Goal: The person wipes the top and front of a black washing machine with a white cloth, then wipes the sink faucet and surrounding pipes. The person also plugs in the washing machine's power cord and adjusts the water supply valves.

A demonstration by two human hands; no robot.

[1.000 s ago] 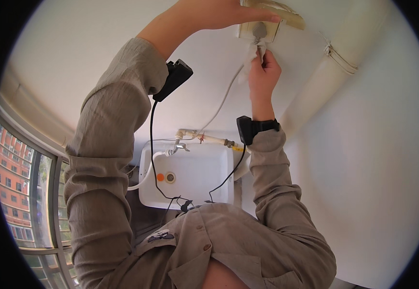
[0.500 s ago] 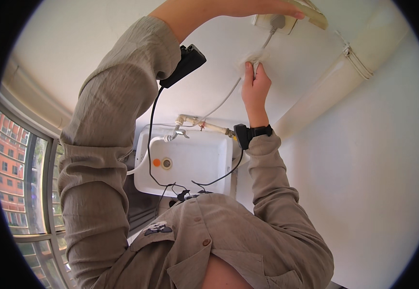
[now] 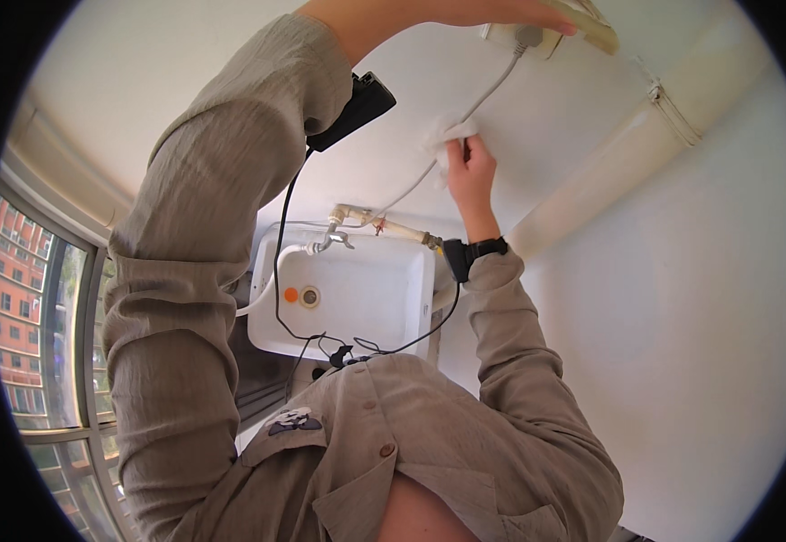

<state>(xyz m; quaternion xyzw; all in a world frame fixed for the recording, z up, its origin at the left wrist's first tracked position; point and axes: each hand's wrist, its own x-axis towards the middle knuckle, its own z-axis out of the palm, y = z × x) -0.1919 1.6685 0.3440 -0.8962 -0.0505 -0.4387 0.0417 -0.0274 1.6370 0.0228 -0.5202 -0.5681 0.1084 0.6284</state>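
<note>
My right hand (image 3: pixel 471 181) pinches a crumpled white tissue (image 3: pixel 442 140) against a grey power cord (image 3: pixel 494 95). The cord runs from a grey plug (image 3: pixel 528 36) in a wall socket (image 3: pixel 551 43) down toward the sink's faucet pipe. At the top edge my left hand (image 3: pixel 501 11) reaches across to the socket, with a fingertip on the raised beige socket cover (image 3: pixel 596 34). It seems to hold this cover up; the rest of its fingers lie outside the picture.
Below the hands is a white sink (image 3: pixel 370 280) with a metal faucet (image 3: pixel 334 237) and an orange disc (image 3: pixel 291 294) by its drain. A thick beige pipe (image 3: pixel 609 167) slants along the wall at right. Black wires (image 3: pixel 277 280) hang from devices on my forearms. A window (image 3: pixel 45 316) stands at left.
My right hand and the tissue have slid down the cord, away from the plug. The left hand has stayed at the socket cover.
</note>
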